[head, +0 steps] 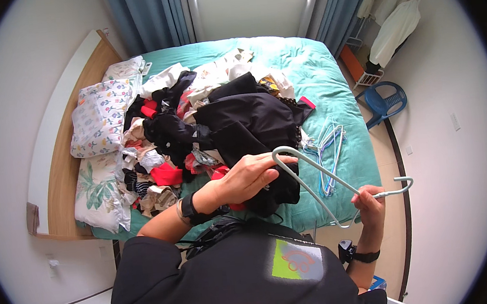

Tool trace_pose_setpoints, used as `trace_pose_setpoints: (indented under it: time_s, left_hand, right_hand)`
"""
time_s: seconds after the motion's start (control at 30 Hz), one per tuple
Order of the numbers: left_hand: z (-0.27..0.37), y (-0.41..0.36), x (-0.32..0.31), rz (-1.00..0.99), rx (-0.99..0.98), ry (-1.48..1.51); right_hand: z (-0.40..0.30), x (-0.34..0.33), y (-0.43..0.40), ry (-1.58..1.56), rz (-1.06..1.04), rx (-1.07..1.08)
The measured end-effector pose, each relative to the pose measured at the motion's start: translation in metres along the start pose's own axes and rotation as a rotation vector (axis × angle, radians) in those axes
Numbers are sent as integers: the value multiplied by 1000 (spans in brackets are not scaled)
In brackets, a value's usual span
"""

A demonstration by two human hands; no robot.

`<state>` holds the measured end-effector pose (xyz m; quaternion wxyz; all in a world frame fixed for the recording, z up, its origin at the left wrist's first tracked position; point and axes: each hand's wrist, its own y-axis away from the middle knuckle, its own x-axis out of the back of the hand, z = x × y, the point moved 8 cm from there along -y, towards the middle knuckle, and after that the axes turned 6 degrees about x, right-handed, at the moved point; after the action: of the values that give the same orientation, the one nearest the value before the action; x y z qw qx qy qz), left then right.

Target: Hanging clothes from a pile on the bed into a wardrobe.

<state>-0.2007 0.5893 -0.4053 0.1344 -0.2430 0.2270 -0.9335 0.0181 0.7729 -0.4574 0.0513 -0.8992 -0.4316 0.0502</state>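
A pale grey-green clothes hanger (328, 172) is held up in front of my body. My right hand (370, 206) grips it near the neck, with the hook pointing right. My left hand (250, 175) is at the hanger's far rounded end, its fingers outstretched and passing behind the bar; whether they touch it is hard to tell. Below and beyond that hand, a black garment (245, 117) lies spread over a heap of mixed clothes (157, 155) on the bed. Several blue, white and purple hangers (328, 157) lie in a tangle on the turquoise bedding (319, 76).
Pillows (102, 121) rest against the wooden headboard (63, 154) at left. Past the bed's right side are a blue plastic chair (380, 100) and a rack with white clothes (396, 34). Blue curtains (149, 17) flank the window. A black bag (209, 237) sits by my waist.
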Motion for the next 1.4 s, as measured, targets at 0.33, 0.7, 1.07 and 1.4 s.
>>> trace_pose_setpoints:
  time_s: [0.33, 0.7, 1.07, 1.4]
  left_hand:
    - [-11, 4, -26, -348, 172, 46]
    - [-5, -4, -20, -268, 301, 270]
    - [14, -4, 42, 241, 212, 57]
    - [27, 4, 65, 414, 180, -31]
  right_hand:
    - [14, 2, 3, -62, -68, -84]
    - [18, -20, -33, -105, -141, -93]
    - [8, -16, -47, 263, 16, 151]
    - [86, -101, -42, 229, -466, -9]
